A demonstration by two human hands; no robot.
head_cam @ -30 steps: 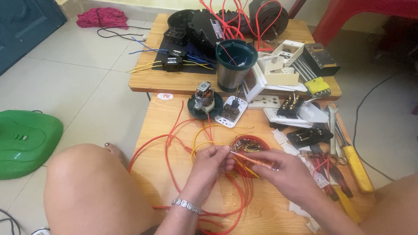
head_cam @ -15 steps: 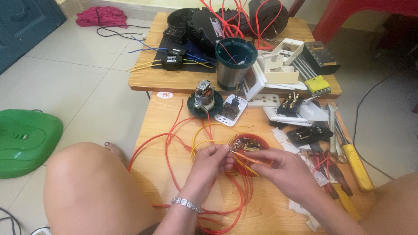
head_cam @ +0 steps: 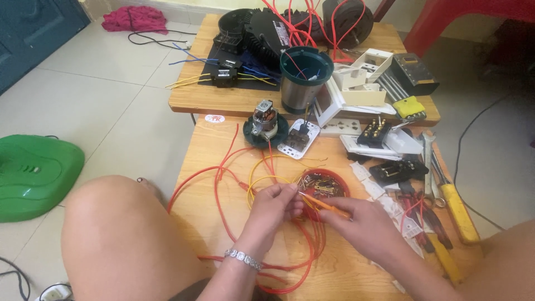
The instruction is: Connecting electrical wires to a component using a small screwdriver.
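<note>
From the head camera, the left hand (head_cam: pixel 273 206) pinches something too small to make out. The right hand (head_cam: pixel 365 220) grips an orange screwdriver (head_cam: pixel 325 205), tip at the left fingers, beside a red dish (head_cam: pixel 322 185). Red wires (head_cam: pixel 223 173) loop partly under both hands.

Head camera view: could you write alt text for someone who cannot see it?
A person's left hand pinches a small part while the right hand holds an orange screwdriver to it, above a red dish of small metal parts. Red and yellow wires, switches and tools lie about the wooden table.
</note>
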